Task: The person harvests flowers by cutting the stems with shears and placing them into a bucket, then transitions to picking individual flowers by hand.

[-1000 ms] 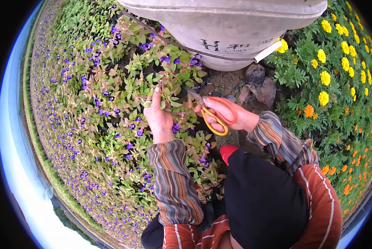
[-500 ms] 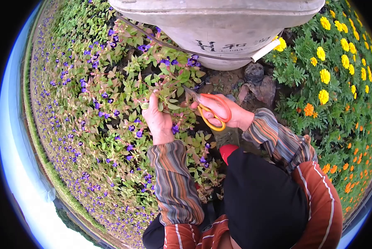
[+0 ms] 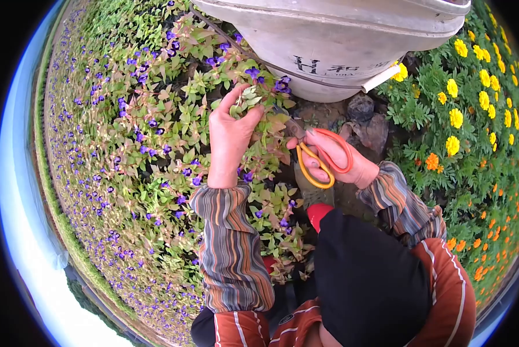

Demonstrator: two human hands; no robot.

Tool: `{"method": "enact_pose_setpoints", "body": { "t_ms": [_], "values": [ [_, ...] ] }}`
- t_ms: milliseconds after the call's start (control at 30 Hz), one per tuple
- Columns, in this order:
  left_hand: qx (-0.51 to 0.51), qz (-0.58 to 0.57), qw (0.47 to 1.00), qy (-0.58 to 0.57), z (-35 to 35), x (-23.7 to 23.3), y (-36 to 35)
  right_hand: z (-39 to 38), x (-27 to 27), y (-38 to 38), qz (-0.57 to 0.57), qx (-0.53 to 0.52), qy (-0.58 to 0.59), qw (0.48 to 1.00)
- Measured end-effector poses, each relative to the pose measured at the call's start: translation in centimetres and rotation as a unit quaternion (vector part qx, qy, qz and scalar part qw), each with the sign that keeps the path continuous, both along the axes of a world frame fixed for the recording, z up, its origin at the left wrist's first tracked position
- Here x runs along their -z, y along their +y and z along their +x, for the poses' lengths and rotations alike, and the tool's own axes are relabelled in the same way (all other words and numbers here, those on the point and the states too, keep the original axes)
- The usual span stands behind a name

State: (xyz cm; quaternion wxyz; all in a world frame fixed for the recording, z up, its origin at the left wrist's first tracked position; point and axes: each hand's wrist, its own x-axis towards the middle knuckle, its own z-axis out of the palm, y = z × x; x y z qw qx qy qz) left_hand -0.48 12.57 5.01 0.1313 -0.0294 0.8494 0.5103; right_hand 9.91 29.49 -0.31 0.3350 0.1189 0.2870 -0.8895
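Note:
My left hand (image 3: 229,136) is among the purple-flowered plants, its thumb and fingers curled around a small leafy sprig (image 3: 248,99) with pale leaves. Whether the sprig is still joined to a plant I cannot make out. To the right, my right hand (image 3: 356,166) grips a pair of scissors (image 3: 319,182) by their red-orange and yellow handle loops. The blades point up and left toward the foliage just right of my left hand, and their tips are partly hidden among leaves.
A large white bucket (image 3: 323,49) with dark lettering and a wire handle stands ahead. Purple-flowered plants (image 3: 138,150) spread across the left, yellow and orange marigolds (image 3: 456,118) on the right. Between them lies bare soil (image 3: 323,113) with a dark, crumpled plastic-like piece (image 3: 372,133).
My left hand has moved up and slightly right, now turned with the sprig between thumb and fingers. My right hand has shifted a little right and down with the scissors.

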Motion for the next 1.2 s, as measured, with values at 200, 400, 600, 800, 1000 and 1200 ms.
{"method": "enact_pose_setpoints", "body": {
  "t_ms": [200, 400, 600, 800, 1000, 1200],
  "values": [
    [-0.087, 0.071, 0.993, 0.039, -0.9, 3.8, -4.0, -1.0, -0.6, -0.4, 0.024, -0.054, 0.004, 0.998],
    [-0.133, 0.137, 0.982, -0.010, 0.2, 5.6, -5.9, -2.9, 0.0, -1.9, 0.064, -0.060, -0.023, 0.996],
    [-0.143, 0.181, 0.973, -0.019, 0.7, 6.3, -6.4, -3.5, 0.8, -2.4, 0.087, -0.051, -0.031, 0.994],
    [-0.117, 0.189, 0.975, 0.009, 1.0, 6.2, -6.1, -3.7, 1.6, -2.9, 0.093, -0.037, -0.048, 0.994],
    [-0.043, 0.201, 0.975, -0.081, -0.2, 3.1, -2.9, -3.5, 1.7, -3.0, 0.092, -0.020, -0.055, 0.994],
    [-0.038, 0.185, 0.979, -0.076, -0.5, 4.0, -2.6, -3.2, 1.8, -3.0, 0.102, -0.004, -0.055, 0.993]
  ]
}}
